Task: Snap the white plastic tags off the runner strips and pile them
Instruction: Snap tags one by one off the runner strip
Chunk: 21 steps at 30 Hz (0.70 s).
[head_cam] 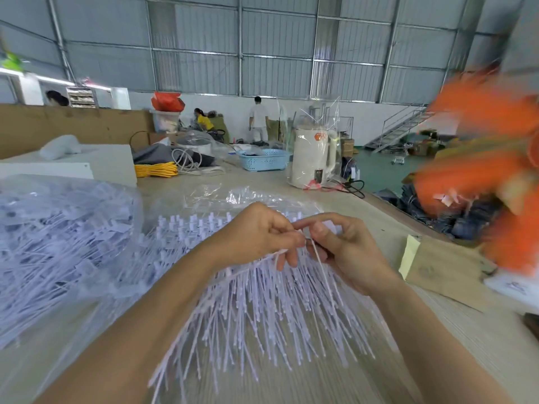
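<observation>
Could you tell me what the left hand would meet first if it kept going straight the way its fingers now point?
The left hand points toward the right hand, and their fingertips nearly meet over the single tag they pinch. So it would probably meet the right hand's fingers first, though depth is unclear.

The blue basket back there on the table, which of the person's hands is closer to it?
Left. The left hand sits almost straight below the blue basket, toward the camera; the right hand is lower and further right.
</observation>
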Motion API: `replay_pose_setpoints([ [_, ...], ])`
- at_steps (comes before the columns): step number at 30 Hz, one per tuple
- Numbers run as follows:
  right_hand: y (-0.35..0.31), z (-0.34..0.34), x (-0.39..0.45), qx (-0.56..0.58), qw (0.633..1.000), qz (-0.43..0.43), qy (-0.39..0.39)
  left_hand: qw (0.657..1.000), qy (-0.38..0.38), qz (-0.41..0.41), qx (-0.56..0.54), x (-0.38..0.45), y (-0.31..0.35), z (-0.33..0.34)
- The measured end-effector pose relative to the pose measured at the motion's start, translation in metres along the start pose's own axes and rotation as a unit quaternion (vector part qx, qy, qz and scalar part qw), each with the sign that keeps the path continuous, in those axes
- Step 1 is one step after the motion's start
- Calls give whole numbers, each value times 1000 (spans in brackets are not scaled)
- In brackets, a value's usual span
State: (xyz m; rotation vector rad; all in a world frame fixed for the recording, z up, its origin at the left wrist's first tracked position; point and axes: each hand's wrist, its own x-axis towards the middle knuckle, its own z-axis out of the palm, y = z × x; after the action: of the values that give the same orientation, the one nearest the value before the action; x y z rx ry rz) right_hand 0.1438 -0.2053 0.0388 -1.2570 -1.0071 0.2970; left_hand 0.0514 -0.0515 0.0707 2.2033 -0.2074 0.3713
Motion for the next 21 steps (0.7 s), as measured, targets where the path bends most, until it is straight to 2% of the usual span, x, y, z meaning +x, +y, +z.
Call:
replay_pose_setpoints([
  [3,-1,0,1,38,999,-1,-11,999,-26,8,-38,0,3,0],
  [4,-3,-5,2,65,998,6,9,997,-42,9,-59,-2,4,-2],
  [6,-10,-24,6,155,983,35,95,991,-62,10,-121,-6,5,-10],
  [9,-14,-49,6,289,937,45,191,986,-16,-10,-167,-6,3,-17],
  [11,-10,-41,7,259,941,95,198,989,0,-40,-145,-2,-1,-11],
  [13,-7,-23,8,223,952,133,161,992,0,-56,-117,2,-6,-1],
  [15,-8,-11,7,158,973,120,119,991,16,-65,-113,4,-9,4],
  [18,-11,-10,5,65,990,81,99,989,31,-89,-110,3,-12,0],
  [21,-10,-6,3,9,992,109,65,991,3,-105,-85,1,-15,-4],
])
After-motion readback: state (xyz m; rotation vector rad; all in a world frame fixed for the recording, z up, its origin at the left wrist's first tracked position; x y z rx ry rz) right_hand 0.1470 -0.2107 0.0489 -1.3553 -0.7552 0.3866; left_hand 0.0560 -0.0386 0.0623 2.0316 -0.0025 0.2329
